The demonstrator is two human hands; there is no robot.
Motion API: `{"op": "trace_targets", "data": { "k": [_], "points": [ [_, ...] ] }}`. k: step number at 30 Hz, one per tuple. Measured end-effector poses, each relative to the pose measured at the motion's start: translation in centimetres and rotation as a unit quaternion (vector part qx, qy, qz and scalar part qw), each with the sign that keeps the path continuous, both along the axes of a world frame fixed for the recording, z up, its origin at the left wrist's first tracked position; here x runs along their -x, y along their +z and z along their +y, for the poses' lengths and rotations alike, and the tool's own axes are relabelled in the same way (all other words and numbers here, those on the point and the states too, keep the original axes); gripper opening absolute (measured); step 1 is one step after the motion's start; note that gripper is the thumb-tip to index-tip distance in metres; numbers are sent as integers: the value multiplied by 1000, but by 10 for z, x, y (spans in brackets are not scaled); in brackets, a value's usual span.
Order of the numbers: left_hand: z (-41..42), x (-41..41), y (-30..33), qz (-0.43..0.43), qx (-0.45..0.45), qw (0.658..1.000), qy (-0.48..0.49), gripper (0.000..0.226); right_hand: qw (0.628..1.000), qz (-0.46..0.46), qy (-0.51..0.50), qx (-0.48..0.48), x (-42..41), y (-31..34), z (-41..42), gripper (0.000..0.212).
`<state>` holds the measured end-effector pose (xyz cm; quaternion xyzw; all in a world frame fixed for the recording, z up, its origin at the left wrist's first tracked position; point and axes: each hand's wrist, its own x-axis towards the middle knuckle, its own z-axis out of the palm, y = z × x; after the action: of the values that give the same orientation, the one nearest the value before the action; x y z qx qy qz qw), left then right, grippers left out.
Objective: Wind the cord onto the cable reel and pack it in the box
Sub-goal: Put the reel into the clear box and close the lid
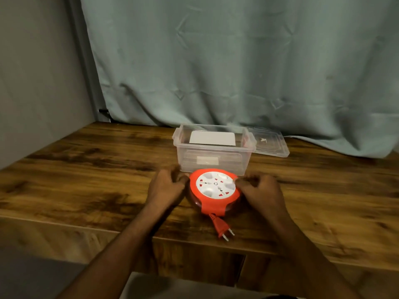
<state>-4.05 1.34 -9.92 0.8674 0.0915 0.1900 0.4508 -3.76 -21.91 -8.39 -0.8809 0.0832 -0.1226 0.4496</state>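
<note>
An orange cable reel (214, 190) with a white socket face lies flat on the wooden table, just in front of a clear plastic box (212, 156). Its orange plug (222, 228) sticks out toward me on a short bit of cord. My left hand (166, 186) is at the reel's left edge with curled fingers. My right hand (262, 190) is at the reel's right edge, fingers curled at the rim. Both hands are blurred, so the grip is unclear.
The box is open, with a white piece (212, 138) seen in or behind it. Its clear lid (269, 142) lies to the right behind it. A grey-green curtain (237, 72) hangs at the back. The table's front edge (86, 227) runs close to me.
</note>
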Motion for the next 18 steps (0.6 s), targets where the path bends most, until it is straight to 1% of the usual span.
{"op": "trace_targets", "data": {
  "k": [1, 3, 5, 8, 9, 10, 13, 14, 15, 18],
  "points": [
    [1, 4, 0, 29, -1, 1000, -8, 27, 999, 25, 8, 20, 6, 2, -5, 40],
    [1, 6, 5, 63, 45, 997, -31, 19, 996, 63, 51, -35, 13, 7, -10, 30],
    [-2, 7, 12, 83, 110, 990, -41, 17, 982, 88, 91, -137, 18, 10, -7, 24],
    [-4, 10, 14, 75, 157, 984, -34, 15, 937, 100, 96, -322, 23, 13, 1, 21],
    [-5, 12, 12, 60, 184, 980, -45, 14, 923, 98, 97, -358, 24, 14, 3, 18],
    [-5, 14, 10, 43, 211, 975, -57, 15, 917, 94, 100, -375, 25, 15, 4, 16],
    [-3, 18, 12, -13, 289, 955, -72, 13, 919, 66, 106, -375, 27, 25, 4, 14],
    [0, 15, 15, -45, 302, 950, -68, 11, 921, 50, 111, -370, 27, 33, 2, 12],
    [4, 12, 18, -84, 300, 949, -56, 12, 927, 28, 118, -355, 26, 41, -1, 10],
    [16, -9, 29, -178, 239, 955, -7, 8, 945, -59, 149, -286, 19, 78, -6, 8]
  ]
}}
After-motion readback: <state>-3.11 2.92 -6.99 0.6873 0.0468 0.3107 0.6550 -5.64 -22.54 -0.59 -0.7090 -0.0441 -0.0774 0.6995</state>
